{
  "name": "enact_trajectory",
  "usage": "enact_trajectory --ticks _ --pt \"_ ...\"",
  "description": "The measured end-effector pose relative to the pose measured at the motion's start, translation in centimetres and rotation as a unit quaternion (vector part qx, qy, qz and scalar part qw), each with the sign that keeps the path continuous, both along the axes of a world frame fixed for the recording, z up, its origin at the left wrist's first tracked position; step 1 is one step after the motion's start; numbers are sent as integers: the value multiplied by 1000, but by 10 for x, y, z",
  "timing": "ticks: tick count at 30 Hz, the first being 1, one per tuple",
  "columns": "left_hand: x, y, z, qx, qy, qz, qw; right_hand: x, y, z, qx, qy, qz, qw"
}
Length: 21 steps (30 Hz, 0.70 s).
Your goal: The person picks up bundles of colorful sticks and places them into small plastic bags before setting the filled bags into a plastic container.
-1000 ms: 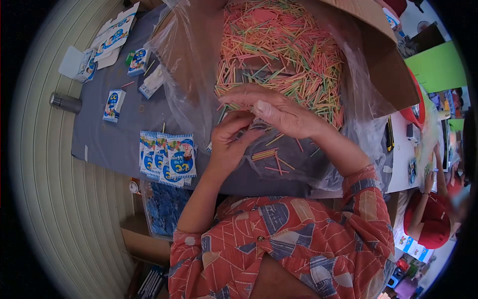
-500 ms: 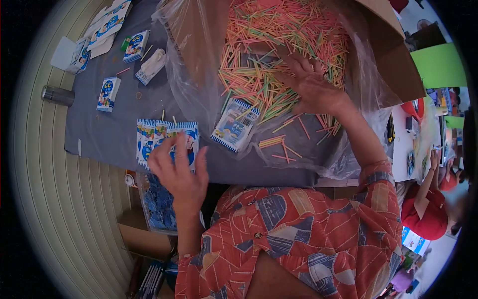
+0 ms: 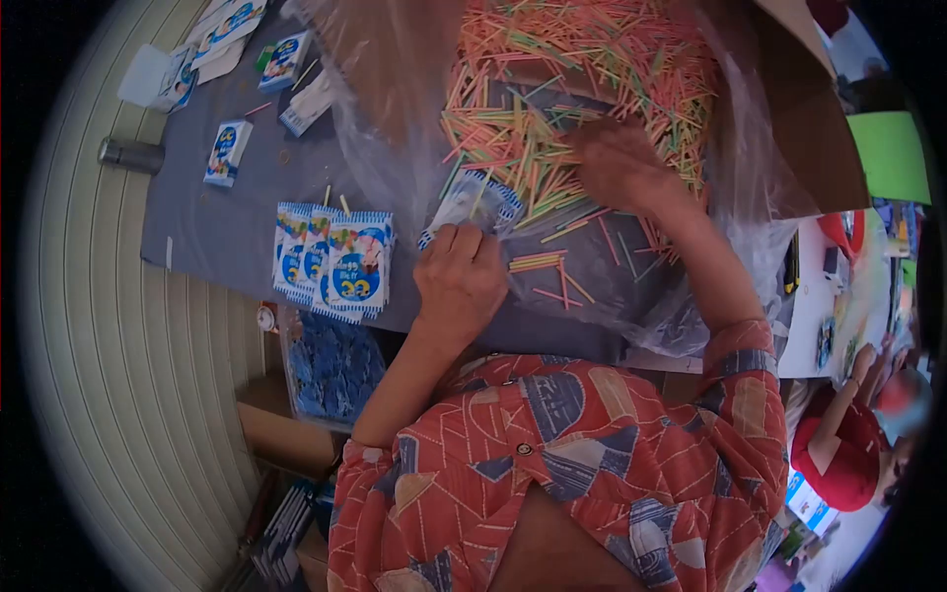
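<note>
My left hand (image 3: 460,281) is closed on the lower edge of a small blue-and-white printed packet (image 3: 478,200) lying at the near edge of the box opening. A pale stick lies across that packet. Deeper in, my right hand (image 3: 623,166) is curled, fingers bunched down on the thin coloured sticks (image 3: 533,133); its fingertips are partly hidden. The heap of pink, orange, yellow and green sticks fills a plastic-lined cardboard box tipped toward me. Left of my left hand, several similar packets (image 3: 357,259) overlap in a row, with pale sticks poking out at their top.
Clear plastic liner (image 3: 380,118) spreads over the grey table. Small printed boxes (image 3: 228,153) and a metal flask (image 3: 130,155) stand at the left. Loose sticks (image 3: 538,262) lie near the front edge. Below is a bin of blue packets (image 3: 335,370). A person in red (image 3: 838,444) is at the right.
My left hand has moved right from the packet row, closing on the single packet. My right hand has gone from spread over the sticks to curled among them.
</note>
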<state>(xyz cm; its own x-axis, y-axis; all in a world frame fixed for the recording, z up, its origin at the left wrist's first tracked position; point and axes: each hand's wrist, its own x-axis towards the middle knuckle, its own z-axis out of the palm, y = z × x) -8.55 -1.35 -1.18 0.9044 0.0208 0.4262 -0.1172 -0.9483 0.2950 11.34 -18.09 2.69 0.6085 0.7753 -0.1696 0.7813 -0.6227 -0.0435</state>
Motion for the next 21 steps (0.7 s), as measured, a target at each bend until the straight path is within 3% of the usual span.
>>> enact_trajectory --ticks 1,3,5,6,7,9,10,14,16,17,19,21 --pt "-5 6 1 7 6 13 1000 3 1 3 -36 57 -44 997" --pt "-6 17 4 -188 4 -23 982 14 -13 -2 27 -5 -2 1000" --pt "-4 21 16 -177 9 -17 984 31 -29 -4 293 84 -1 952" --pt "-2 19 20 -168 17 -9 986 31 -31 4 372 181 -65 908" --pt "-1 16 20 -172 13 -24 985 39 -35 1 370 169 -75 910" --pt "-1 8 22 -34 17 -1 999 57 -42 -13 370 346 -141 850" --pt "0 3 19 -37 13 -8 999 38 -31 7 409 332 -131 840" --pt "0 -5 2 60 11 9 998 36 -15 -23 524 287 -102 795" --pt "-2 -1 -2 99 -11 -11 995 37 -13 -21 548 218 -164 791" --pt "-3 2 -3 58 -25 -32 998 34 -19 -6 463 320 -284 777" --pt "-7 10 -5 17 -34 -52 998 30 -24 -6 482 336 -233 775" --pt "-8 18 -4 -240 -36 -51 969 28 -22 -15 502 347 -181 772"
